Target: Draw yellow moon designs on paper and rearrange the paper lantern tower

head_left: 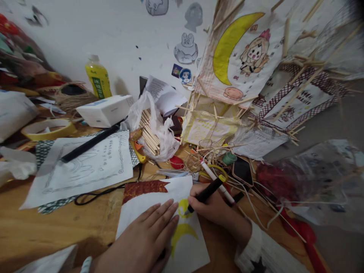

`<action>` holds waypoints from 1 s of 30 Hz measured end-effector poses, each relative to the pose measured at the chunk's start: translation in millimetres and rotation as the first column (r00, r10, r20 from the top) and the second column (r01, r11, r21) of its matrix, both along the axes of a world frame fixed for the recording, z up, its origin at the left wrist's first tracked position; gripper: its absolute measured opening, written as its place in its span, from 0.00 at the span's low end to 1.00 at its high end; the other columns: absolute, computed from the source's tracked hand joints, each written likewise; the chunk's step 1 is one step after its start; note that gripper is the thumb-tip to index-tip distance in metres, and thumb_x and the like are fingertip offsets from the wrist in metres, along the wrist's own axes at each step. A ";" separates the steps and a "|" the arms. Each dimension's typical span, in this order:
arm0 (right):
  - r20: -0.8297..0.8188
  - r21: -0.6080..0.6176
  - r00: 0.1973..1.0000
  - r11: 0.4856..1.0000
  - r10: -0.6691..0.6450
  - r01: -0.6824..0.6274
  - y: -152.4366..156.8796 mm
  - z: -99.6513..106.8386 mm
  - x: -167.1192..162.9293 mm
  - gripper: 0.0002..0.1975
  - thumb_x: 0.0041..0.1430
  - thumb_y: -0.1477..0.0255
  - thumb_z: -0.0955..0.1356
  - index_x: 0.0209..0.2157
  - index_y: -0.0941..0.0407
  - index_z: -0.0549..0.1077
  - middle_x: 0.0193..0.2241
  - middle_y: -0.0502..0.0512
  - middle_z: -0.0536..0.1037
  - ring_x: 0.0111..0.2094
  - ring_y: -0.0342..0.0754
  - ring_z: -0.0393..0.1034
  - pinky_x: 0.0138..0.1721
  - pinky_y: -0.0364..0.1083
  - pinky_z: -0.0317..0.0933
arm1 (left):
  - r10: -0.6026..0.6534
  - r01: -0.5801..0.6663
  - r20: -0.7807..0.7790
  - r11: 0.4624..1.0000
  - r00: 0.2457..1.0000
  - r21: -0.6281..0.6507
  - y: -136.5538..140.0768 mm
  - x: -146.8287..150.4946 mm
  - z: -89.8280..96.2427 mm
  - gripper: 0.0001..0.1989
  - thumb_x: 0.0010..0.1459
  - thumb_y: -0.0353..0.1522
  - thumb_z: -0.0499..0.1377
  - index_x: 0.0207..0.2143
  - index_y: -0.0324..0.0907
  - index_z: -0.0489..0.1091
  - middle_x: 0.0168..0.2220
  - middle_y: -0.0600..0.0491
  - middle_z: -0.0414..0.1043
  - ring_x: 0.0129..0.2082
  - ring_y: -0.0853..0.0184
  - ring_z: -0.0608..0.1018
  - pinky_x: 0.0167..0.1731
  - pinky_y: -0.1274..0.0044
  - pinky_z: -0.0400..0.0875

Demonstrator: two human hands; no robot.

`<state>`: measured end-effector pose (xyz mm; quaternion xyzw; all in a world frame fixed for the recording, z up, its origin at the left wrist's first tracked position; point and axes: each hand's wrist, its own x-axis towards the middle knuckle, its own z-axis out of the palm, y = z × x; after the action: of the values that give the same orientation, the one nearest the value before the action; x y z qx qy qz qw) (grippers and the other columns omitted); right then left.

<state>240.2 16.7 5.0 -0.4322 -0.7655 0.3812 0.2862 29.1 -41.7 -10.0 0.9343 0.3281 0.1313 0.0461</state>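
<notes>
A white sheet of paper (145, 204) lies on the wooden table, with a dark red patterned band along its upper left edge. Yellow shapes, one a curved crescent (186, 230), are coloured on its right half. My left hand (149, 231) rests flat on the paper, fingers stretched out. In my right hand (206, 203) is a black marker (209, 191) with a yellow end, held in a writing grip. Its tip touches, or nearly touches, the upper yellow shape. Beneath my right hand lies a white pen (216, 178). The lower part of the paper is partly hidden by my left hand.
To the left lies a drawn sheet (85, 170) with a black stick (91, 144) across it. Behind stand a bag of wooden sticks (150, 132), a white box (105, 110), tape (48, 129) and a yellow bottle (98, 77). Paper-and-stick lanterns (233, 57), a phone (242, 170) and cords are at right.
</notes>
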 end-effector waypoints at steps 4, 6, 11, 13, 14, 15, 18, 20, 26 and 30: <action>-0.009 -0.008 1.000 1.000 0.014 -0.015 -0.1 1.4 -0.6 0.10 0.50 0.74 0.63 0.18 0.56 0.61 0.17 0.45 0.62 0.21 0.39 0.56 0.23 0.39 0.51 | 0.002 -0.002 -0.038 1.000 0.999 0.007 -0.7 0.3 0.5 0.28 0.52 0.25 0.52 0.57 0.39 0.60 0.60 0.45 0.57 0.58 0.58 0.64 0.54 0.67 0.64; -0.009 -0.007 1.000 1.000 0.006 -0.007 -0.3 2.0 -0.7 0.10 0.50 0.74 0.63 0.18 0.56 0.61 0.17 0.46 0.63 0.21 0.40 0.56 0.23 0.39 0.51 | -0.001 0.001 -0.044 1.000 0.999 -0.001 -0.5 1.0 0.2 0.27 0.52 0.26 0.53 0.57 0.40 0.61 0.60 0.45 0.57 0.58 0.58 0.65 0.54 0.67 0.64; 0.011 0.018 1.000 1.000 0.002 -0.002 -0.4 1.5 -1.1 0.09 0.49 0.74 0.64 0.18 0.56 0.61 0.17 0.46 0.63 0.21 0.40 0.56 0.22 0.39 0.51 | 0.002 -0.002 -0.024 1.000 1.000 -0.006 1.6 2.3 -0.3 0.27 0.52 0.25 0.52 0.57 0.40 0.61 0.60 0.44 0.56 0.58 0.57 0.64 0.54 0.66 0.65; 0.001 0.027 1.000 1.000 -0.005 0.005 -0.3 0.7 -1.1 0.10 0.49 0.74 0.63 0.17 0.56 0.61 0.17 0.45 0.62 0.21 0.39 0.56 0.22 0.39 0.51 | 0.004 -0.004 -0.002 1.000 1.000 -0.018 1.9 1.8 -0.2 0.27 0.53 0.25 0.52 0.57 0.41 0.60 0.60 0.45 0.56 0.58 0.57 0.64 0.54 0.66 0.64; 0.000 0.025 1.000 1.000 0.000 0.000 -0.3 0.3 -1.1 0.10 0.49 0.74 0.63 0.17 0.56 0.61 0.17 0.45 0.63 0.21 0.39 0.56 0.22 0.39 0.51 | 0.005 -0.005 0.009 1.000 1.000 -0.023 1.7 1.4 -0.2 0.28 0.53 0.25 0.52 0.58 0.42 0.60 0.60 0.46 0.56 0.59 0.58 0.63 0.55 0.66 0.63; 0.003 0.022 1.000 1.000 0.005 -0.005 -0.3 -0.2 -0.9 0.10 0.49 0.74 0.64 0.17 0.56 0.61 0.17 0.45 0.63 0.21 0.39 0.56 0.22 0.40 0.51 | 0.007 -0.006 0.018 1.000 1.000 -0.026 1.5 1.0 -0.2 0.28 0.53 0.26 0.53 0.58 0.42 0.59 0.61 0.46 0.56 0.59 0.58 0.63 0.55 0.66 0.62; 0.005 0.017 1.000 1.000 -0.012 0.012 -0.2 -0.9 -0.3 0.10 0.50 0.74 0.64 0.18 0.56 0.61 0.17 0.45 0.63 0.21 0.40 0.56 0.23 0.40 0.51 | 0.008 -0.007 0.029 1.000 1.000 -0.028 0.9 0.2 -1.1 0.28 0.53 0.26 0.53 0.58 0.42 0.59 0.61 0.46 0.56 0.59 0.58 0.63 0.56 0.67 0.62; -0.002 0.008 1.000 1.000 -0.010 0.010 -0.1 -0.6 -0.2 0.10 0.50 0.74 0.64 0.18 0.56 0.62 0.17 0.46 0.64 0.21 0.40 0.57 0.23 0.40 0.52 | 0.005 -0.005 0.021 1.000 1.000 -0.028 1.0 0.5 -2.2 0.27 0.53 0.26 0.53 0.58 0.42 0.59 0.61 0.46 0.56 0.59 0.58 0.63 0.55 0.66 0.62; -0.012 0.023 1.000 1.000 -0.008 0.008 0.0 0.8 -1.3 0.10 0.49 0.74 0.63 0.17 0.56 0.61 0.17 0.46 0.63 0.21 0.40 0.56 0.23 0.40 0.52 | -0.003 0.003 0.004 0.999 1.000 -0.046 1.3 2.0 -2.3 0.28 0.52 0.26 0.53 0.58 0.41 0.59 0.61 0.45 0.55 0.59 0.57 0.63 0.54 0.65 0.63; -0.001 0.023 1.000 1.000 -0.008 0.008 -0.3 0.3 -0.9 0.10 0.50 0.73 0.63 0.17 0.56 0.61 0.17 0.46 0.63 0.21 0.40 0.56 0.23 0.40 0.52 | 0.019 -0.018 0.027 0.999 0.999 -0.049 0.0 0.6 -1.1 0.28 0.53 0.26 0.53 0.58 0.43 0.59 0.61 0.47 0.55 0.59 0.58 0.62 0.56 0.66 0.62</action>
<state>239.3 16.5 5.3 -0.4318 -0.7680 0.3713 0.2932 29.7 -41.7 -11.1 0.9280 0.3391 0.1364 0.0721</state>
